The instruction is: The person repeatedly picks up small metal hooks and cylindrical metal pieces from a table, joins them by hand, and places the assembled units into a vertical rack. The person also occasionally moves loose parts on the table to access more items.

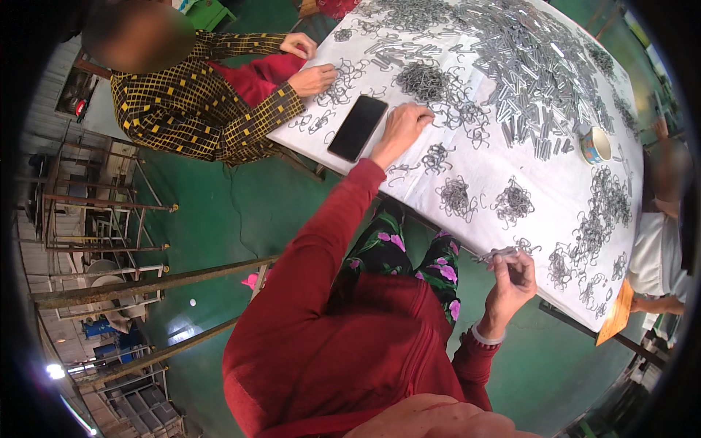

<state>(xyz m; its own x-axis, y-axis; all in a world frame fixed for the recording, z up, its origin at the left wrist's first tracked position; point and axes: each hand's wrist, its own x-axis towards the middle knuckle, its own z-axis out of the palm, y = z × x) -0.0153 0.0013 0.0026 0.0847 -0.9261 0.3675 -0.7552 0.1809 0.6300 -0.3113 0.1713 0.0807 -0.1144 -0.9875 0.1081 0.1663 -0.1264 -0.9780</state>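
The phone [358, 128] is faced in smooth, glossy black. To its right, bent wire pieces [422, 82] of dull grey metal are seen, and farther right, flat strips [539, 91] of shinier, silvery metal. Beneath the phone, the bench [485, 160] is surfaced in matt white, cloth or paper not being distinguishable. Below the phone, a red sleeve [328, 219] of soft matt cloth is seen; well to its lower left, a rail [155, 280] is made of wood

Single head-worn fisheye, left of pair; looks down, close, past wearer's dark-red long-sleeved top [343, 343] onto white-covered table [546, 208].
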